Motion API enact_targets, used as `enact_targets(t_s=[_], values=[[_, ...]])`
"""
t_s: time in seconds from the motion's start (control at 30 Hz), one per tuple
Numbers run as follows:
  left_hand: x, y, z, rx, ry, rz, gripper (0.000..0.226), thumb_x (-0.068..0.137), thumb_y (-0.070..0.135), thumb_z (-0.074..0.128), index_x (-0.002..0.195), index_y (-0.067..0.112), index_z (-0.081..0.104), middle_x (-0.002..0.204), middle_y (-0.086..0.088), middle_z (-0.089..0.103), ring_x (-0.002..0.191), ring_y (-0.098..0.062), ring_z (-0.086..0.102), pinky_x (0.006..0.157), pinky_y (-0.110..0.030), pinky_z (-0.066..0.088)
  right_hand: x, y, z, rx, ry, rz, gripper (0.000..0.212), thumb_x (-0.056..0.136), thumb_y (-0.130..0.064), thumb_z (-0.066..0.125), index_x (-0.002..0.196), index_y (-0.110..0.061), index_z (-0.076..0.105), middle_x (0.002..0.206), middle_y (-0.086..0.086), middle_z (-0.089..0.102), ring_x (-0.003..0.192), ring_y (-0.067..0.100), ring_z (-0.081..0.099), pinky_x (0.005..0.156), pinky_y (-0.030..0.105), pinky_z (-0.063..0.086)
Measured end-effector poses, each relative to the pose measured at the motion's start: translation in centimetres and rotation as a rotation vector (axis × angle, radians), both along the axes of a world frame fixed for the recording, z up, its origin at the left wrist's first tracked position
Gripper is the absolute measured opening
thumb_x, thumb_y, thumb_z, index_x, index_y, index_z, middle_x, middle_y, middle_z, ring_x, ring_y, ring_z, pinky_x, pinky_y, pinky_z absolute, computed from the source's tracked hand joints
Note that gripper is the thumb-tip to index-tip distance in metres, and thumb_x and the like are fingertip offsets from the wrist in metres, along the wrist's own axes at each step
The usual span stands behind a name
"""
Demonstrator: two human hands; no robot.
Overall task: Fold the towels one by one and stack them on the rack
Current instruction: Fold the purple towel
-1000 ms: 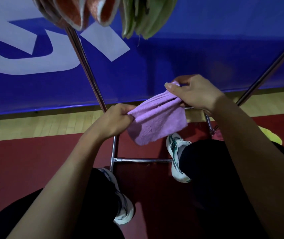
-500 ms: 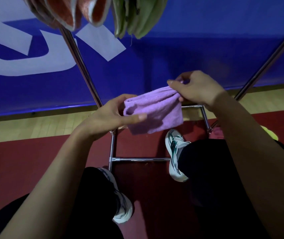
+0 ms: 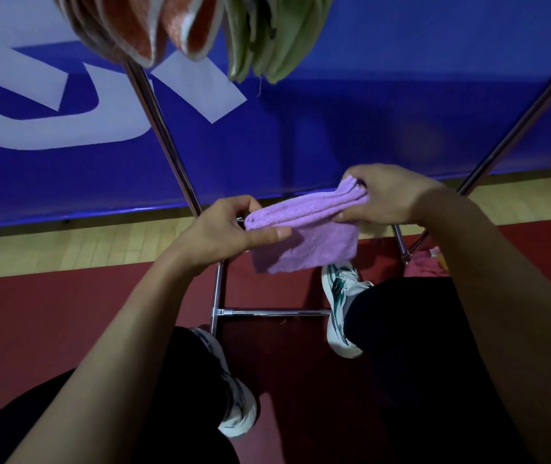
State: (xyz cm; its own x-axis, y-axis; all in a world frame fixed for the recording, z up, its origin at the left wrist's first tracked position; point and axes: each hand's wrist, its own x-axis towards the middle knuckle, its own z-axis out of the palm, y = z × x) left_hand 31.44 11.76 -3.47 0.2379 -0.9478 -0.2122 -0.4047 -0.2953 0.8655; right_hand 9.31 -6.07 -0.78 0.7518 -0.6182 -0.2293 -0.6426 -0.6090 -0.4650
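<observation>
Two hands held one purple towel [image 3: 304, 239] in the air between them, above the red floor [image 3: 66, 313] and in front of the lower bars of the metal rack [image 3: 267, 312]. The left hand [image 3: 223, 232] pinched the towel's left end, thumb laid along the near face and fingers curled behind. The right hand [image 3: 388, 195] gripped the opposite end, where several folded layers were bunched together under curled fingers. The towel's long axis ran from left to right, rising slightly toward the right hand; its folded edge lay along the top, and a loose flap hung below it, toward the person's knees. Both hands sat at the towel's ends, about equally near it, so neither had to reach.

By judgement, the fold was well advanced but not finished: the hanging flap looked ready for one more turn before stacking. The rack's upper rail lay above and ahead of the hands, where orange towels [image 3: 153, 25] and green towels [image 3: 267, 35] already hung folded. The coming move therefore would likely carry the purple towel upward and away from the body. A slack grip at the bunched right end could let the layers slide apart.
</observation>
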Motion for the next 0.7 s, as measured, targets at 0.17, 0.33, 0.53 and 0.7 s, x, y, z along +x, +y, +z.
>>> enact_targets(t_s=[0.17,0.33,0.53,0.7], values=[[0.0,0.2,0.5,-0.07,-0.269,-0.117,0.046,0.09,0.043,0.079,0.072,0.009,0.055,0.06,0.001,0.046,0.057,-0.007,0.042,0.056,-0.027,0.038,-0.1,-0.5,-0.4,-0.165,-0.071,0.096,0.026,0.077,-0.047,0.081,0.069,-0.033,0.06,0.081,-0.004,0.054,0.085,0.017,0.053,0.071,0.029,0.037],[0.9,0.5,0.5,-0.135,-0.422,-0.154,0.041,0.094,0.046,0.073,0.066,0.021,0.056,0.063,0.002,0.049,0.057,-0.008,0.043,0.057,-0.031,0.038,0.1,-0.4,-0.8,-0.175,-0.027,0.211,0.041,0.082,-0.059,0.071,0.067,-0.024,0.057,0.066,-0.001,0.058,0.066,0.017,0.052,0.063,0.037,0.043],[0.4,0.7,1.5,-0.238,-0.116,-0.09,0.035,0.099,0.027,0.071,0.081,0.003,0.054,0.074,-0.007,0.048,0.069,-0.014,0.046,0.065,-0.033,0.037,-0.8,-0.1,-0.1,-0.103,-0.158,0.197,0.057,0.083,-0.072,0.059,0.073,-0.016,0.055,0.074,0.003,0.056,0.07,0.02,0.052,0.065,0.039,0.042],[-0.8,0.5,2.6,-0.241,0.003,-0.02,0.042,0.099,0.036,0.071,0.087,0.001,0.05,0.074,-0.001,0.046,0.069,-0.013,0.046,0.061,-0.028,0.037,-1.8,1.7,0.0,-0.02,-0.217,0.053,0.045,0.08,-0.063,0.072,0.099,-0.024,0.057,0.09,-0.005,0.067,0.081,0.019,0.061,0.074,0.039,0.05]])
